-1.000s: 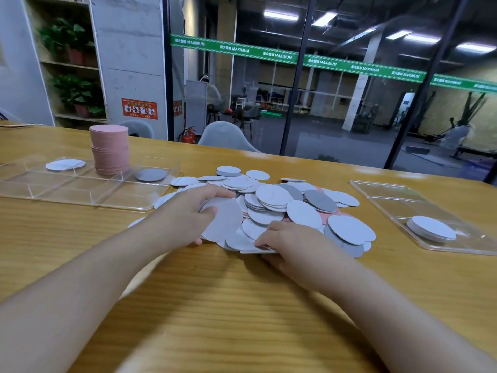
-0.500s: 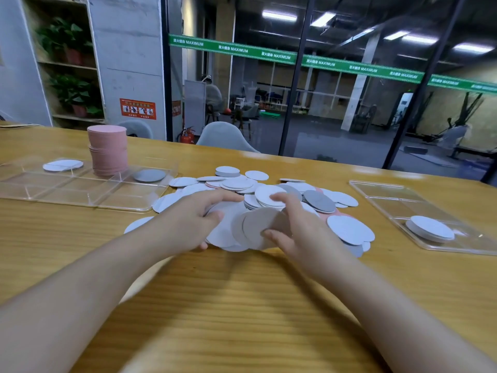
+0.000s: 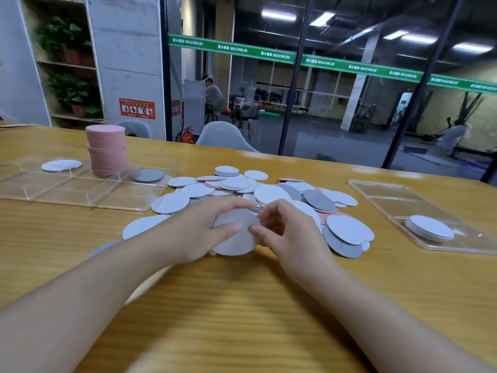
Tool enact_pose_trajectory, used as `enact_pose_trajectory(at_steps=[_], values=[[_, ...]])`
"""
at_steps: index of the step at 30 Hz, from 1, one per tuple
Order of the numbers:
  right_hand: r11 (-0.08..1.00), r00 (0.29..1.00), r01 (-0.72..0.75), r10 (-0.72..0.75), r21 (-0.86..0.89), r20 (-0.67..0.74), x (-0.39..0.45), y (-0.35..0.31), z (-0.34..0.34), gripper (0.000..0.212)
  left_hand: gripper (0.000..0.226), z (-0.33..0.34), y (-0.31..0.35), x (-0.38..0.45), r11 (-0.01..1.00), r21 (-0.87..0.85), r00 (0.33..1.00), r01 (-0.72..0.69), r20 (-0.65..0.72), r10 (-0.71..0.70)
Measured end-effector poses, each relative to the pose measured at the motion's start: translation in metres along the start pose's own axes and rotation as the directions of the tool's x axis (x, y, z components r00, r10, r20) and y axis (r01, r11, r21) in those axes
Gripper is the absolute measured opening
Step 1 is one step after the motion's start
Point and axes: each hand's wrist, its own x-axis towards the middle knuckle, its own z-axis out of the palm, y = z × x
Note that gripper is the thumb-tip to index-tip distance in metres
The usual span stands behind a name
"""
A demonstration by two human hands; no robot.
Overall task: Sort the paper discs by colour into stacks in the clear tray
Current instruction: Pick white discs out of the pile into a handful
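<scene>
Both hands, left [image 3: 199,232] and right [image 3: 289,232], pinch one pale round disc [image 3: 236,238] before the loose pile [image 3: 269,192]; pink stack [image 3: 107,149] stands in the left clear tray [image 3: 80,195] on the wooden counter [image 3: 242,305].

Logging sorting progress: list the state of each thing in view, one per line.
Left hand: holding a grey disc.
Right hand: pinching the same disc's edge.
Pink stack: tall, upright in the left tray.
Loose pile: unsorted on the table.
Right tray: holds one short white stack.

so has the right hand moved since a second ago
Yes. The right hand has lifted off the table edge of the disc pile and shifted left, meeting the left hand.
</scene>
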Motion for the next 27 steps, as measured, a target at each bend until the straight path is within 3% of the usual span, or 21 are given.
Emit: enact_pose_trajectory(at_steps=[4,9,18,23,25,27], values=[[0.995,0.998,0.068,-0.069,-0.076,-0.009,0.001,0.000,0.001,0.012,0.049,-0.007,0.000,-0.001,0.999,0.022,0.999,0.029,-0.039,-0.028],[0.902,0.984,0.098,-0.023,-0.420,0.179,0.006,0.017,0.002,0.046,0.044,-0.021,-0.008,0.001,0.990,0.119,0.983,0.069,-0.177,-0.047],[0.812,0.971,0.092,0.056,-0.576,0.234,0.022,0.011,0.006,0.046,0.038,-0.025,-0.020,0.006,0.972,0.143,0.951,0.186,-0.275,-0.142],[0.613,0.916,0.191,0.170,-0.767,0.364,0.046,-0.011,0.011,0.051,0.038,-0.026,-0.020,0.006,0.978,0.077,0.945,0.196,-0.279,-0.168],[0.493,0.872,0.278,0.231,-0.825,0.431,0.053,-0.021,0.017,0.046,0.039,-0.026,-0.020,0.006,0.978,0.066,0.943,0.199,-0.283,-0.172],[0.378,0.853,0.400,0.179,-0.835,0.490,0.051,-0.027,0.022,0.033,0.040,-0.027,-0.020,0.006,0.977,0.071,0.943,0.199,-0.284,-0.172]])
